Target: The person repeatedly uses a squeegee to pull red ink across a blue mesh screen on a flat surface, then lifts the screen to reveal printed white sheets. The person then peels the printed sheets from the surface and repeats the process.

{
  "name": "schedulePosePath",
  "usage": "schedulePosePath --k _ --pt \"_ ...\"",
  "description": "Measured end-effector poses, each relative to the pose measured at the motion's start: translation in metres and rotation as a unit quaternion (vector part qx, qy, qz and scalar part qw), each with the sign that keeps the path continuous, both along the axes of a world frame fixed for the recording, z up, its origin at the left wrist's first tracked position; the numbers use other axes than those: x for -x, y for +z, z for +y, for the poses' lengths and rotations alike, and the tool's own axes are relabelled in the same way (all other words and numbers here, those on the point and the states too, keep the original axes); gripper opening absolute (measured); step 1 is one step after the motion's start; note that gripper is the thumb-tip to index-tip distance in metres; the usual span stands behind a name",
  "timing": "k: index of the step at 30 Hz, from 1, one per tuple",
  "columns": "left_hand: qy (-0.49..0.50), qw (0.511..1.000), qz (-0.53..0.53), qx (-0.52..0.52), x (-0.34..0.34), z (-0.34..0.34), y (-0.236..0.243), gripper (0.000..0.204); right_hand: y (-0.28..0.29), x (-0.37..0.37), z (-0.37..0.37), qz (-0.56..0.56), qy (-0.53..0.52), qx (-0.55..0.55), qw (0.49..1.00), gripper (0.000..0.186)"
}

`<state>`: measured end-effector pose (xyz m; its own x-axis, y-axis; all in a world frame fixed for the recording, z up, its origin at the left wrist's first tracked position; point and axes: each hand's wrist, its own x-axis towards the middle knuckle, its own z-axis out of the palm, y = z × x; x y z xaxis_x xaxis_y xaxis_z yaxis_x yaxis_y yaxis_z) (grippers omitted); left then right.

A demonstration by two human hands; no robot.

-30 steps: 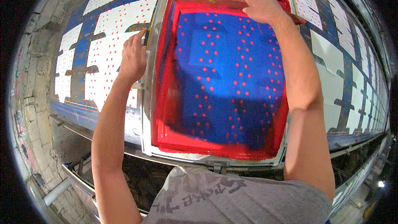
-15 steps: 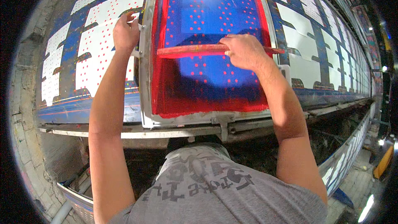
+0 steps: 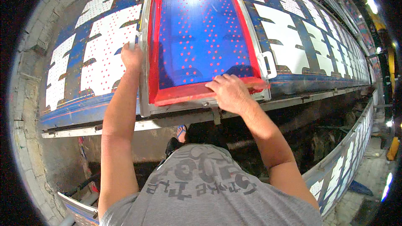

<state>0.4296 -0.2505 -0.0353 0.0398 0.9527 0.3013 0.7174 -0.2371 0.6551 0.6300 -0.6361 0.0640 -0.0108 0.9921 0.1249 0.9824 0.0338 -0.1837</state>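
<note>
In front of me lies a printing screen (image 3: 205, 37), a blue mesh with red dots bordered by red ink in a pale metal frame (image 3: 144, 81). At the mesh's near end rests a long red-stained squeegee (image 3: 184, 95), slanting slightly up to the right. My right hand (image 3: 230, 93) is closed over it right of its middle. My left hand (image 3: 132, 56) is closed around a white handle (image 3: 136, 39) on the frame's left side; the palm hides most of it. A matching white handle (image 3: 271, 64) stands free on the right side.
White cut fabric pieces lie on the long dark blue table; those to the left (image 3: 106, 54) carry red dots, the nearest one to the right (image 3: 282, 37) is plain. A metal rail (image 3: 289, 105) edges the table. Behind me to the right runs another table (image 3: 347, 159) with pieces.
My right hand has drawn the squeegee toward me to the screen's near end. My left hand, raised beside the frame before, has come down and closed on the handle.
</note>
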Motion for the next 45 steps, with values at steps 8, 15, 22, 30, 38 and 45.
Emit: schedulePosePath --k 8,15,22,30,38,45 --pt "0.055 0.998 -0.006 -0.005 -0.007 -0.019 0.001 0.043 -0.021 0.005 -0.034 0.084 0.012 -0.070 0.994 0.060" --pt "0.057 0.997 0.045 -0.020 0.000 -0.004 -0.005 0.043 -0.023 -0.060 -0.073 0.199 0.063 -0.121 0.970 0.061" --pt "0.076 0.995 0.068 -0.020 0.002 0.002 -0.011 0.044 -0.037 -0.173 -0.102 0.174 -0.259 -0.288 0.905 0.054" --pt "0.061 0.997 0.042 -0.010 0.002 -0.004 -0.010 0.045 -0.059 -0.216 -0.095 0.545 -0.309 -0.107 0.772 0.052" --pt "0.073 0.996 0.029 0.031 0.001 -0.010 -0.001 0.048 -0.006 -0.206 -0.082 0.576 -0.319 -0.087 0.747 0.043" --pt "0.033 0.999 0.030 0.016 0.012 -0.005 0.003 0.050 0.035 -0.203 -0.093 0.639 -0.241 -0.161 0.713 0.040"
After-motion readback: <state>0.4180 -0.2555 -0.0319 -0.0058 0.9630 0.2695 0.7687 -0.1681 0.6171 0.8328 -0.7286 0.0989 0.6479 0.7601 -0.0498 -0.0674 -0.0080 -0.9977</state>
